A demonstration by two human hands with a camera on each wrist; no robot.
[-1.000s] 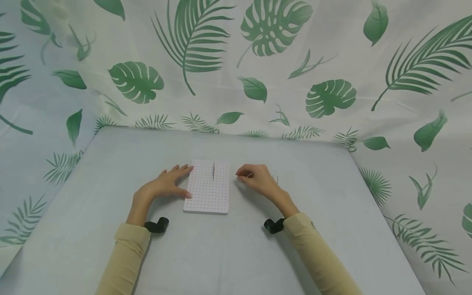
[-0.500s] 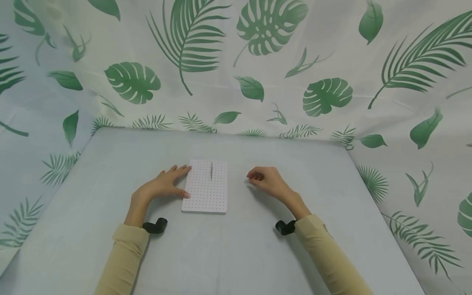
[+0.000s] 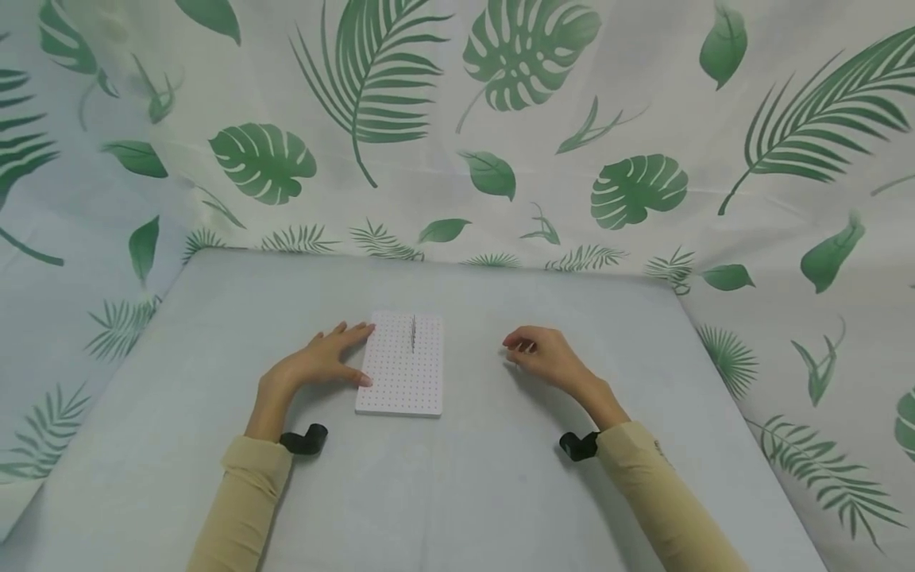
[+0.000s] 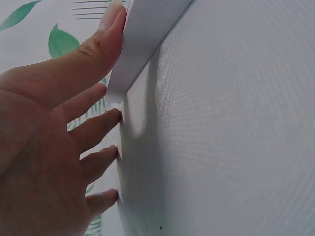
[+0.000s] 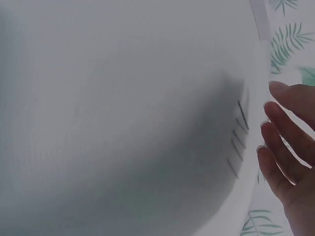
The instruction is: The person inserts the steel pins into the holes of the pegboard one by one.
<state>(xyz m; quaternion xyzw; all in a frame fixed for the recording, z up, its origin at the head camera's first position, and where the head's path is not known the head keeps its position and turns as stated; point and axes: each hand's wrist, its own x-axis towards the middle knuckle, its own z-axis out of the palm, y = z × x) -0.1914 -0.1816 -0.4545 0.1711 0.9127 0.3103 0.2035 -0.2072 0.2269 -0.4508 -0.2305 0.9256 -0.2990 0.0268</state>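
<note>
The right hand [image 3: 549,357] hides from the head camera the thin sticks [image 5: 243,115] near its fingertips; the slim pins [image 3: 413,337] in the pegboard [image 3: 400,387] beside the left hand [image 3: 318,359] are too small to count there, and the left wrist picture's top edge cuts the pegboard off, its holed face hidden

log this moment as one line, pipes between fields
left hand: touching white board | right hand: over table, holding nothing visible | upright pins: in board | loose pins: on table near right hand
</note>
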